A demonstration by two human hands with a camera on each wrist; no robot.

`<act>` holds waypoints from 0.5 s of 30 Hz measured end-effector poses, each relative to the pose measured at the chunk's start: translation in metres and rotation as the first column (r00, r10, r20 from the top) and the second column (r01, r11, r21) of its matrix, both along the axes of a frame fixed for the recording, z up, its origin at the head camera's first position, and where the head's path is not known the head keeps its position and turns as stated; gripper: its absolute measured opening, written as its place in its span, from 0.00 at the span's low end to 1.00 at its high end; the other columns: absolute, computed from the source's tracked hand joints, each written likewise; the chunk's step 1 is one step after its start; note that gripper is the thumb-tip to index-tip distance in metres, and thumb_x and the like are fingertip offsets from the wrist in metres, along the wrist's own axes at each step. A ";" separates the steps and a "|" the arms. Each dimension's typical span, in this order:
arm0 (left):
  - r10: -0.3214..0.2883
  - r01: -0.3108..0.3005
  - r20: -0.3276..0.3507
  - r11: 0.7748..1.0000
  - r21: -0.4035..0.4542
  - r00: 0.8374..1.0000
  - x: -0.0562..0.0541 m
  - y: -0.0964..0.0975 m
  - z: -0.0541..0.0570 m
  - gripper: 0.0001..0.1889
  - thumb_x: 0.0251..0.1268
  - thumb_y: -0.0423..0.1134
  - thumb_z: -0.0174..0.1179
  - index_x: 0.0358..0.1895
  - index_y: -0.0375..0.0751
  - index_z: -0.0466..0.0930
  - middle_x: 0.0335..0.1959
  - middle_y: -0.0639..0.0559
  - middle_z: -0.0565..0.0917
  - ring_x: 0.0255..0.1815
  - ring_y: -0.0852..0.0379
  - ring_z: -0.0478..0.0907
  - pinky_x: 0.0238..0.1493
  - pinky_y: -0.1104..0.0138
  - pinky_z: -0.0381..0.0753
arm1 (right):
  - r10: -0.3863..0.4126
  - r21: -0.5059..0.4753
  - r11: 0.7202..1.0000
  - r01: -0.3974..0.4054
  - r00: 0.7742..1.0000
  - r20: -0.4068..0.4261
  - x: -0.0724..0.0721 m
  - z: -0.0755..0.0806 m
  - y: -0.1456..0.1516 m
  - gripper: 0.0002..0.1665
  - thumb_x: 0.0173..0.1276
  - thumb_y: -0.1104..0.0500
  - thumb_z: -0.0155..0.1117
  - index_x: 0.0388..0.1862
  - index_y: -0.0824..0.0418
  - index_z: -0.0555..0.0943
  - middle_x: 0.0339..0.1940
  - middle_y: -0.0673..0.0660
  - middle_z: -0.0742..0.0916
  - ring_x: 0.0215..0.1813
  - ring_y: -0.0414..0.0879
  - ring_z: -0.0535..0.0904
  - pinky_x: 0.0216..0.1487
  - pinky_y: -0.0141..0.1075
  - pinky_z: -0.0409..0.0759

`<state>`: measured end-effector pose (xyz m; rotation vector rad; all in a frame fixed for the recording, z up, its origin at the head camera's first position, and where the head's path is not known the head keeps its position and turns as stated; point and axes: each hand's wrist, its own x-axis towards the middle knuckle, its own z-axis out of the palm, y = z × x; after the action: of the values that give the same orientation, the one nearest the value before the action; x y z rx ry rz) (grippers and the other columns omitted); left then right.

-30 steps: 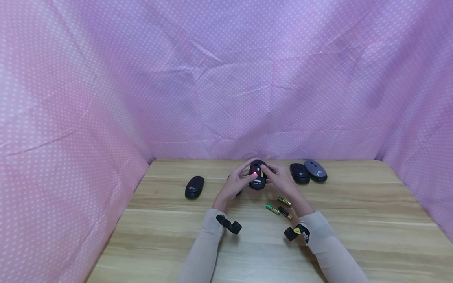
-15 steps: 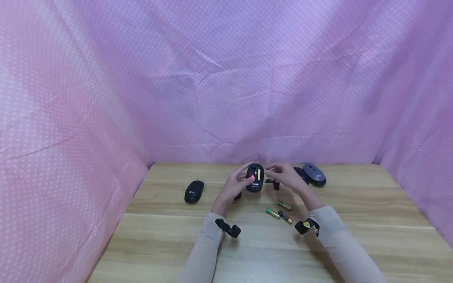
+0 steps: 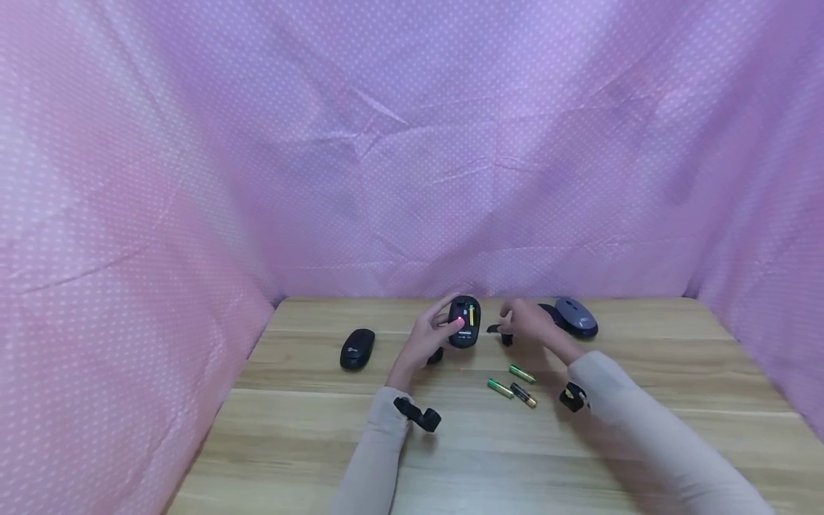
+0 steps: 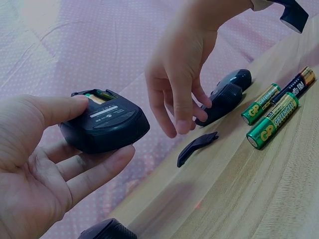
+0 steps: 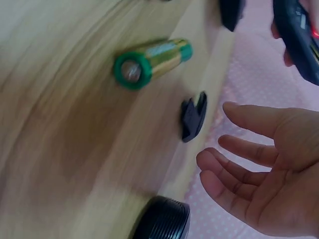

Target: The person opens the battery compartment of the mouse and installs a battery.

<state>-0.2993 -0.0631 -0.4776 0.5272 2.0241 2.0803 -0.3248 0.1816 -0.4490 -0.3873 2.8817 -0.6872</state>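
Note:
My left hand (image 3: pixel 421 340) holds a black computer mouse (image 4: pixel 117 130) with its underside up, the thumb pressing on it near a red light. In its uncovered battery slot lies a battery (image 3: pixel 472 315). My right hand (image 5: pixel 279 169) reaches down over the table with fingers loosely bent and nothing between them. Just beyond those fingertips lies a small black battery cover (image 4: pixel 197 148). Nearer the person are two green batteries (image 4: pixel 273 120), (image 4: pixel 260 103) and a black one with a copper-coloured end (image 4: pixel 296 84).
One black mouse (image 3: pixel 357 349) lies on the left of the wooden table (image 3: pixel 290 429). Another (image 3: pixel 435 355) is partly hidden by my left hand. At right, a grey mouse (image 3: pixel 576 317) sits beside a black one (image 3: pixel 552 312). A pink dotted cloth (image 3: pixel 412 179) hangs behind.
My right hand has let go of the mouse and moved right, over to the battery cover. The left hand keeps the mouse in nearly the same place.

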 end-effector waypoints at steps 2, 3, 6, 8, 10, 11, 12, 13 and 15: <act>0.005 -0.005 0.000 1.000 -0.003 1.000 0.001 0.001 0.000 0.32 0.74 0.34 0.60 0.78 0.51 0.64 0.66 0.28 0.77 0.57 0.38 0.84 0.44 0.47 0.89 | 0.001 0.046 0.999 -0.001 1.000 -0.002 -0.001 -0.001 0.000 0.22 0.67 0.57 0.73 0.53 0.70 0.82 0.50 0.67 0.87 0.44 0.54 0.83 0.45 0.49 0.84; 0.005 -0.005 0.002 1.000 -0.003 1.000 0.001 0.001 0.001 0.32 0.74 0.33 0.60 0.78 0.52 0.64 0.67 0.28 0.77 0.57 0.37 0.84 0.44 0.46 0.89 | 0.003 0.063 0.998 -0.002 1.000 -0.001 -0.002 -0.002 0.000 0.22 0.67 0.56 0.73 0.53 0.70 0.82 0.51 0.67 0.86 0.45 0.55 0.83 0.46 0.50 0.84; 0.008 -0.008 0.007 1.000 -0.002 1.000 0.000 0.001 0.001 0.33 0.74 0.33 0.60 0.78 0.52 0.64 0.68 0.29 0.75 0.60 0.36 0.82 0.44 0.46 0.89 | 0.006 0.088 0.996 -0.008 1.000 0.016 -0.003 -0.005 -0.001 0.26 0.66 0.55 0.74 0.55 0.71 0.81 0.52 0.68 0.86 0.45 0.55 0.82 0.48 0.52 0.84; 0.011 -0.011 0.010 1.000 -0.006 1.000 0.000 0.001 0.001 0.32 0.74 0.34 0.60 0.78 0.53 0.64 0.69 0.29 0.75 0.60 0.36 0.82 0.44 0.48 0.89 | 0.019 0.092 0.995 -0.022 0.999 0.036 -0.003 -0.008 -0.002 0.27 0.65 0.56 0.75 0.56 0.71 0.80 0.49 0.67 0.86 0.42 0.53 0.81 0.46 0.49 0.83; 0.014 -0.013 0.010 1.000 -0.010 1.000 0.001 0.001 0.001 0.32 0.74 0.34 0.60 0.78 0.53 0.64 0.69 0.29 0.75 0.61 0.36 0.82 0.43 0.50 0.90 | 0.038 0.087 0.995 -0.042 0.998 0.048 -0.002 -0.011 -0.003 0.26 0.64 0.58 0.75 0.56 0.71 0.81 0.46 0.65 0.87 0.39 0.51 0.79 0.42 0.45 0.82; 0.013 -0.013 0.010 1.000 -0.012 1.000 0.001 0.001 0.001 0.32 0.74 0.34 0.60 0.78 0.53 0.64 0.69 0.30 0.74 0.61 0.36 0.81 0.43 0.52 0.90 | 0.054 0.086 0.995 -0.058 0.998 0.045 -0.002 -0.013 -0.004 0.25 0.63 0.60 0.76 0.55 0.71 0.81 0.45 0.64 0.87 0.38 0.50 0.79 0.41 0.43 0.81; 0.012 -0.012 0.007 1.000 -0.011 1.000 0.002 0.001 0.001 0.32 0.75 0.34 0.60 0.78 0.53 0.64 0.69 0.30 0.74 0.61 0.36 0.81 0.42 0.52 0.90 | 0.068 0.083 0.994 -0.071 0.997 0.039 -0.001 -0.014 -0.005 0.23 0.61 0.62 0.76 0.54 0.70 0.82 0.44 0.63 0.87 0.37 0.49 0.78 0.39 0.42 0.80; 0.012 -0.012 0.007 1.000 -0.010 1.000 0.002 0.000 0.001 0.32 0.75 0.34 0.60 0.78 0.53 0.64 0.69 0.30 0.74 0.61 0.37 0.81 0.42 0.54 0.90 | 0.084 0.074 0.993 -0.087 0.996 0.034 -0.002 -0.015 -0.005 0.22 0.60 0.64 0.75 0.52 0.70 0.83 0.43 0.63 0.87 0.37 0.49 0.78 0.39 0.41 0.81; 0.013 -0.013 0.010 1.000 0.000 1.000 0.002 -0.001 0.001 0.31 0.75 0.34 0.60 0.78 0.52 0.64 0.69 0.30 0.74 0.62 0.35 0.81 0.41 0.54 0.90 | 0.117 0.056 0.991 -0.118 0.993 0.023 -0.002 -0.018 -0.007 0.21 0.56 0.69 0.74 0.50 0.69 0.84 0.44 0.64 0.88 0.38 0.50 0.79 0.39 0.41 0.82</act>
<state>-0.2969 -0.0636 -0.4765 0.5039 2.0268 2.0858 -0.3268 0.1744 -0.4669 -0.5345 2.8255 -0.5840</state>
